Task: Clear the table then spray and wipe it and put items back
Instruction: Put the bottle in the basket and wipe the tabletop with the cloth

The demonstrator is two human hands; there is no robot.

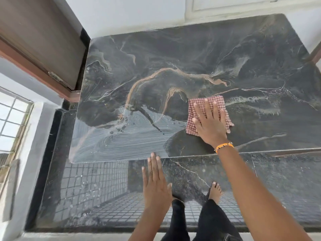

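1. Surface (199,54): a dark marbled slab, bare of items. The wall runs along its far edge, a door frame (43,70) stands at its far-left corner, and the near edge is open toward the person. Clearing looks done; wiping is the step in hand, and putting items back is not yet begun.
2. Wet patch (132,138): streaky film with droplets over the near-left part. The far half and the right side look dry or only lightly smeared. My read is that long, overlapping strokes from the wet area outward would spread it best, finishing at the near edge so no film is left along it.
3. Room to move: nothing on the slab blocks a stroke in any direction. The far-left corner by the door frame is the tight spot. The near-left corner hangs over tiled floor (90,185), so liquid pushed off there would drip.
4. Right hand (211,120): flat, fingers spread, palm pressing the cloth down near the middle-right. It is not clenched round it. An orange wristband (224,146) sits at the wrist.
5. Cloth (208,103): pink checked, folded, lying flat on the slab under that hand. Keeping it folded and fully under the palm should stop a corner from trailing.
6. Left hand (156,183): open and empty, fingertips at the near edge, steadying.
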